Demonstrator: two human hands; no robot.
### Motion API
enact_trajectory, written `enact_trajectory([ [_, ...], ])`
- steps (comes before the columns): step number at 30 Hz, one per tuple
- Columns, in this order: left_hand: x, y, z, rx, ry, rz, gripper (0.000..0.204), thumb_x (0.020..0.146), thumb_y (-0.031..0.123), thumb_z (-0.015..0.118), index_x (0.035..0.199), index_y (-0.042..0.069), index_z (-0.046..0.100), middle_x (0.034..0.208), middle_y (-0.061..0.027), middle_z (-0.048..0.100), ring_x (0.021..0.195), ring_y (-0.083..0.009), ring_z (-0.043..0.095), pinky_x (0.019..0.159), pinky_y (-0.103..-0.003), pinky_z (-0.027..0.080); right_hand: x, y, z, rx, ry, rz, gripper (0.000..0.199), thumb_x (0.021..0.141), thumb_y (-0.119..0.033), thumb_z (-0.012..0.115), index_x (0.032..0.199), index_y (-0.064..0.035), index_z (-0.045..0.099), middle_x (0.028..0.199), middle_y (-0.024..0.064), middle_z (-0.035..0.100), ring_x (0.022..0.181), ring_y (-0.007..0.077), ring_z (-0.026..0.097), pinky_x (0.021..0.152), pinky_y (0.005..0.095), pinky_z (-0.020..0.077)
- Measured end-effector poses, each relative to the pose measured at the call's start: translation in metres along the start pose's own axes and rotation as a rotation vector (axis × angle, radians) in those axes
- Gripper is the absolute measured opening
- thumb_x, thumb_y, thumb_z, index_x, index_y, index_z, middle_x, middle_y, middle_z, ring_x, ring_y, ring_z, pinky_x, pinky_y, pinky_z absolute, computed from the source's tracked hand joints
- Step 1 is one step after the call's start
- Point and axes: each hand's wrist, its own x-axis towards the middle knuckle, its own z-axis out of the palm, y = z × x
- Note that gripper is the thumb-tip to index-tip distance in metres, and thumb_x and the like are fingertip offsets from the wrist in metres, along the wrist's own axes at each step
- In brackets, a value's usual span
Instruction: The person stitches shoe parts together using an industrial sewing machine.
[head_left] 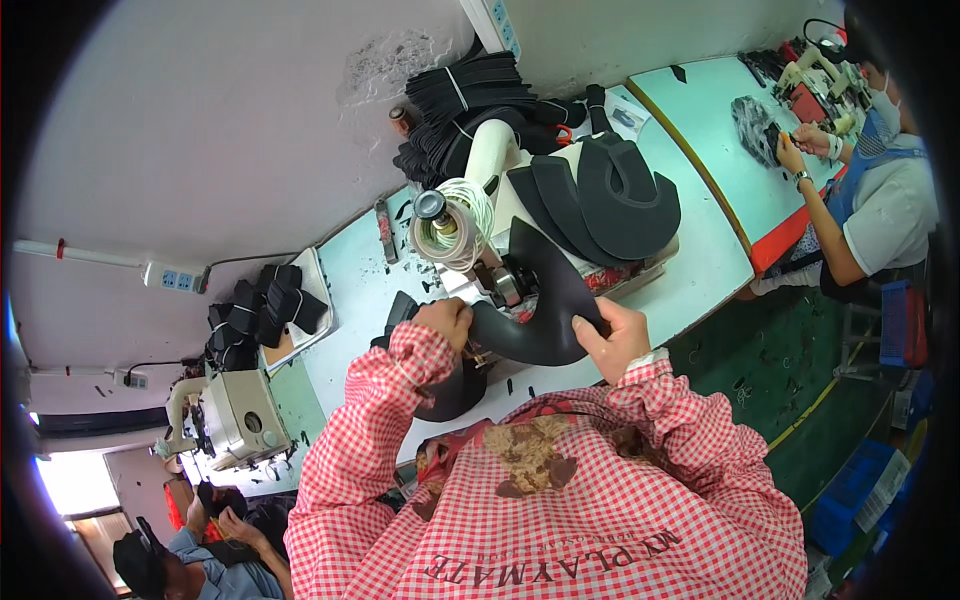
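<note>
A black curved, U-shaped sheet, foam-like in look, (pixel 545 335) lies under the head of a white machine (pixel 490 150), against its dark metal roller (pixel 512 285). My right hand (pixel 612 340) is closed on the sheet's right edge, thumb on top. At its left end, beside the machine head, my left hand (pixel 445 324) pinches it with curled fingers; the fingertips are partly hidden. Below my left hand hangs another black piece (pixel 455 392), partly covered by my sleeve. More U-shaped black sheets (pixel 628 205) are stacked just beyond, to the right of the machine.
Bundled black strips (pixel 470 90) are piled behind the machine. A coil of white cord (pixel 468 215) surrounds its knob. Black bundles (pixel 255 315) rest on the table at left, near another machine (pixel 245 420). Co-workers sit at right (pixel 885 215) and lower left (pixel 205 560).
</note>
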Motion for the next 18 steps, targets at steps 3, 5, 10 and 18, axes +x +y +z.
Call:
enact_trajectory([
  [3,0.014,0.015,-0.005,0.052,-0.022,-0.028,0.034,0.085,0.028,0.047,0.092,-0.001,0.063,0.083,-0.0204,0.064,0.081,-0.0365,0.061,0.075,-0.041,0.047,-0.002,0.008,0.003,-0.031,-0.034,0.029,0.017,0.08,-0.013,0.06,0.088,0.0028,0.061,0.066,0.007,0.061,0.059,0.0089,0.053,0.056,0.0266,0.0445],
  [5,0.021,0.02,-0.001,0.033,-0.022,-0.012,0.035,0.083,0.03,0.05,0.092,-0.001,0.063,0.083,-0.0213,0.064,0.081,-0.0377,0.061,0.076,-0.042,0.047,-0.007,0.005,0.001,0.022,-0.035,0.055,0.018,0.08,-0.013,0.06,0.088,0.003,0.061,0.067,0.0065,0.061,0.06,0.0091,0.053,0.057,0.0266,0.0446],
  [10,0.024,0.007,-0.008,-0.259,0.022,-0.005,0.032,0.087,0.03,0.049,0.102,0.004,0.06,0.086,-0.0208,0.064,0.084,-0.0375,0.061,0.076,-0.043,0.047,-0.008,0.003,-0.025,0.168,-0.029,0.16,0.021,0.083,-0.013,0.059,0.096,0.0024,0.061,0.073,0.0042,0.061,0.065,0.0078,0.052,0.058,0.0255,0.044],
  [18,0.025,-0.092,0.037,0.16,-0.028,-0.373,0.063,0.073,0.049,0.067,0.115,0.005,0.054,0.114,-0.0228,0.056,0.109,-0.0357,0.052,0.093,-0.04,0.042,0.063,-0.103,-0.097,-0.735,0.63,-0.632,0.028,0.079,-0.004,0.053,0.107,-0.0021,0.059,0.087,0.0117,0.064,0.078,0.0265,0.061,0.07,0.0349,0.0487],
])
